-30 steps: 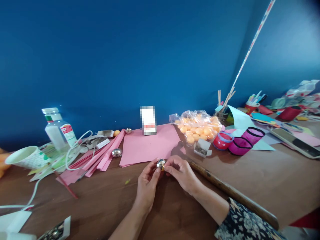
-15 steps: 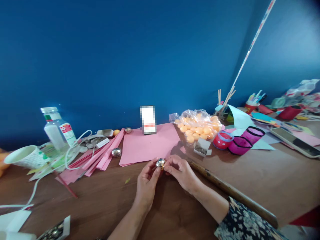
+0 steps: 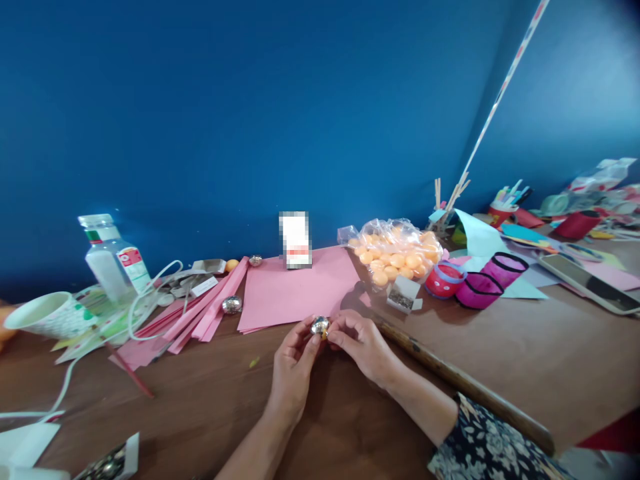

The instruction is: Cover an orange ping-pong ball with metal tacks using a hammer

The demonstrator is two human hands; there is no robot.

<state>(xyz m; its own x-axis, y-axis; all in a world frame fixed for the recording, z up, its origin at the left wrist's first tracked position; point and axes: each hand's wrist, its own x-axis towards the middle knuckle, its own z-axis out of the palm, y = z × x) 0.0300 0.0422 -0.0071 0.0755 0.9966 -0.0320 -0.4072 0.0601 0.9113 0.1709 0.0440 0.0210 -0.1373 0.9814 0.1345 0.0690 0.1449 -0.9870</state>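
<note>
Little has changed in 1 second, so the fine work seems ongoing: our left hand [image 3: 293, 367] pinches the silver ball [image 3: 319, 325] near the pink paper [image 3: 300, 290]; our right hand [image 3: 364, 348] meets its yellow patch [image 3: 324, 335], grip uncertain.

Pink paper sheets [image 3: 300, 293], cut strips [image 3: 214, 320], pens [image 3: 510, 195] and bagged orange balls [image 3: 395, 261] suggest a craft workspace.
</note>
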